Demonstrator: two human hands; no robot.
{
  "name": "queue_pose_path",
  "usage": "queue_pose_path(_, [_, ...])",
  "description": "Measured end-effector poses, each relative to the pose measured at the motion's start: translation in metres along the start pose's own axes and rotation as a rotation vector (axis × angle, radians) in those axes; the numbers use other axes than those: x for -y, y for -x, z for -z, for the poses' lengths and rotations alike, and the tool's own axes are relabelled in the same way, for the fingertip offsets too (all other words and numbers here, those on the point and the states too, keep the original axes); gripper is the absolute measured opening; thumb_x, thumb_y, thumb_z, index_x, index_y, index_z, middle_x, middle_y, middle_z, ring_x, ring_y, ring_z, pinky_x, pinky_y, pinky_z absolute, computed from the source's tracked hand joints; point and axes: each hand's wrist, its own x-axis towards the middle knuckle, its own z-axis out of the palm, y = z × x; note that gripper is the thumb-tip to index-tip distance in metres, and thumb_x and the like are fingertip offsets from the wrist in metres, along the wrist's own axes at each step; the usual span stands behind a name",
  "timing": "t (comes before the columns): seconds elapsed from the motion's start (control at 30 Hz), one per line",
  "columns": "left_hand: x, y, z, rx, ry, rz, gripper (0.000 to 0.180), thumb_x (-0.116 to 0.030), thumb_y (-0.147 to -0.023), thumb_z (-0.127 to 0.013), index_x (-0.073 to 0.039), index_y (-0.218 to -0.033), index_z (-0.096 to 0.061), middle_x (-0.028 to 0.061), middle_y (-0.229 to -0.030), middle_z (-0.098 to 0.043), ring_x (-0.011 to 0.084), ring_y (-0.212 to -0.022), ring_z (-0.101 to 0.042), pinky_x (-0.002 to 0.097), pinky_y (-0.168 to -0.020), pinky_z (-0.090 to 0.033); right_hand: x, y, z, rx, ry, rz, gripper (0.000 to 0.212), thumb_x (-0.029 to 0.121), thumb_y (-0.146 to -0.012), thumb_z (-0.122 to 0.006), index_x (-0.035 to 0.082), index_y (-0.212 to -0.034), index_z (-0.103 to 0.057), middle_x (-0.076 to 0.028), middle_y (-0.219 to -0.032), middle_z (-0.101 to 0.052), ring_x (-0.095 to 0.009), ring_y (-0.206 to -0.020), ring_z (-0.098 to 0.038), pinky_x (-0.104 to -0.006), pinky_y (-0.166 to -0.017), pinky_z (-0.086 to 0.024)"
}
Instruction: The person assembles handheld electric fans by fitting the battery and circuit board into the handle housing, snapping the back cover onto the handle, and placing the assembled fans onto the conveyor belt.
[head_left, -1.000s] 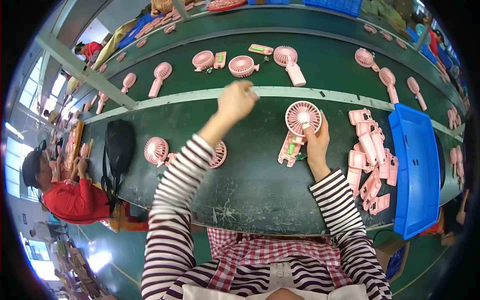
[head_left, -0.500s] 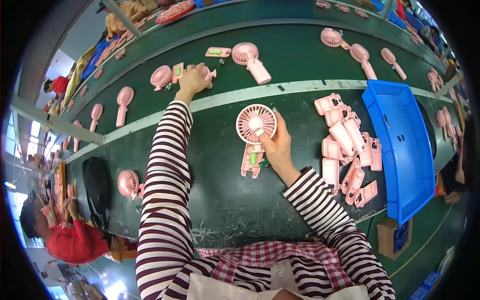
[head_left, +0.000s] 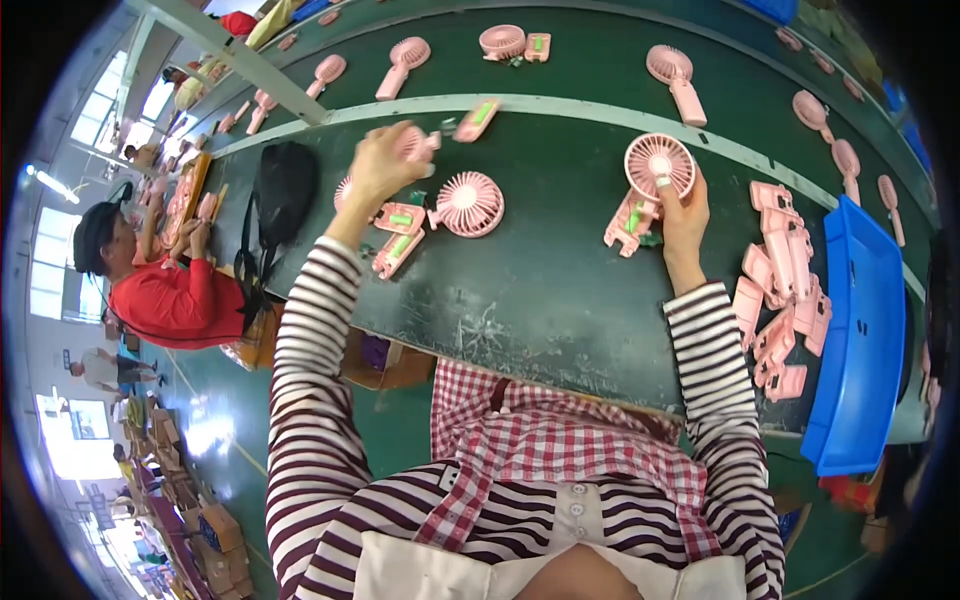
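Observation:
My left hand [head_left: 385,170] is closed on a pink handheld fan's round head [head_left: 413,143], above the bench near the pale rail. A pink handle shell with a green battery [head_left: 478,119], slightly blurred, is close beside it. Below lie a pink fan head [head_left: 467,204] and open handle shells with green batteries [head_left: 398,254]; another fan is partly hidden behind my left wrist. On the right, my right hand [head_left: 686,225] grips a pink handheld fan [head_left: 659,168], thumb on its grille. Its opened handle [head_left: 629,222] hangs below, showing a green battery and a small green board.
Pink handle covers [head_left: 785,260] are heaped beside a blue tray [head_left: 855,350] at the right. More fans [head_left: 672,66] lie on the green belt beyond the pale rail [head_left: 560,107]. A black bag [head_left: 280,205] rests at the left, near a person in red [head_left: 180,300].
The view has swung left. My left hand has brought a fan and its battery shell from the belt toward the bench. My right hand still holds its fan.

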Motion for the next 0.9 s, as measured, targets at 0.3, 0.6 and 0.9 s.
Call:
queue_pose_path(0.3, [-0.023,0.070,0.000,-0.046,0.429,-0.224,0.064,-0.014,-0.065,-0.071,0.000,-0.123,-0.047,0.0191,-0.121,-0.050,0.0292,-0.111,-0.049,0.0375,-0.095,-0.038,0.031,0.025,0.019,-0.018,-0.573,-0.406,0.038,0.026,-0.089,-0.053,0.002,-0.117,-0.043,-0.014,-0.108,-0.056,-0.028,-0.094,-0.058,-0.0396,-0.079,-0.050])
queue_pose_path(0.6, [-0.194,0.066,-0.077,0.244,0.597,-0.723,0.056,-0.005,-0.075,-0.056,-0.004,-0.129,-0.041,0.0166,-0.131,-0.042,0.0310,-0.123,-0.038,0.0369,-0.104,-0.029,0.070,0.059,0.074,-0.017,-0.810,-0.474,0.036,0.018,-0.087,-0.052,-0.005,-0.114,-0.045,-0.021,-0.112,-0.052,-0.035,-0.105,-0.052,-0.0424,-0.087,-0.044])
queue_pose_path(0.9, [-0.241,0.070,-0.111,0.426,0.255,-0.598,0.041,-0.018,-0.069,-0.063,0.000,-0.105,-0.059,0.0178,-0.094,-0.058,0.0333,-0.093,-0.055,0.0415,-0.081,-0.044,0.079,0.057,0.072,-0.083,-0.751,-0.385,0.025,0.018,-0.086,-0.056,0.000,-0.102,-0.049,-0.018,-0.108,-0.053,-0.035,-0.105,-0.052,-0.0490,-0.096,-0.038])
